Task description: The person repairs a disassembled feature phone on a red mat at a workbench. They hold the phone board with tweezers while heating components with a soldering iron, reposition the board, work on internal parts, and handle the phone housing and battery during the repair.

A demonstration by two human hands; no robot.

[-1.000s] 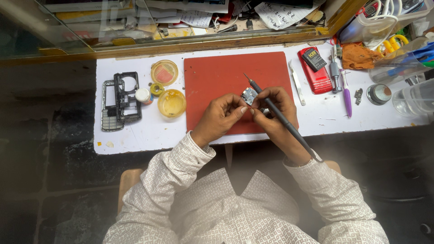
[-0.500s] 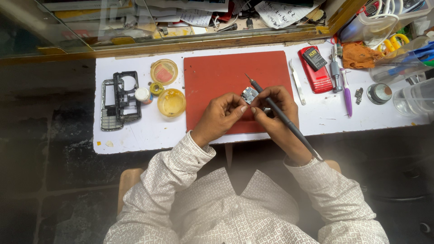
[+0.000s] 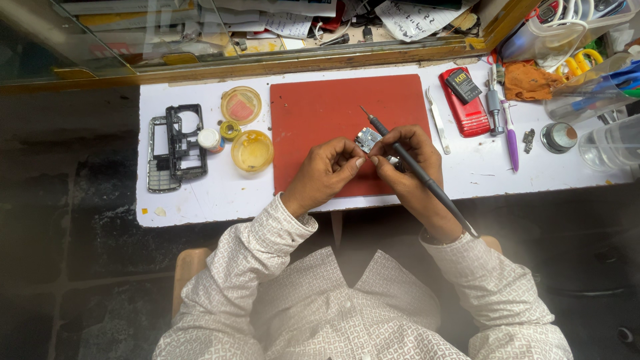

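Over the red work mat, both hands meet around a small grey circuit board. My left hand pinches the board's near edge with thumb and forefinger. My right hand steadies the board with its fingertips and also carries a long dark soldering iron. The iron's thin tip points up and left past the board, and its cord runs back over my right wrist.
On the white tabletop lie dark phone frames, two yellow dishes, a small white jar, tweezers, a red phone with a battery, a purple pen and clear containers. A cluttered wooden shelf runs behind.
None beyond a slight shift of the fingers on the board; both hands stay in place over the mat.
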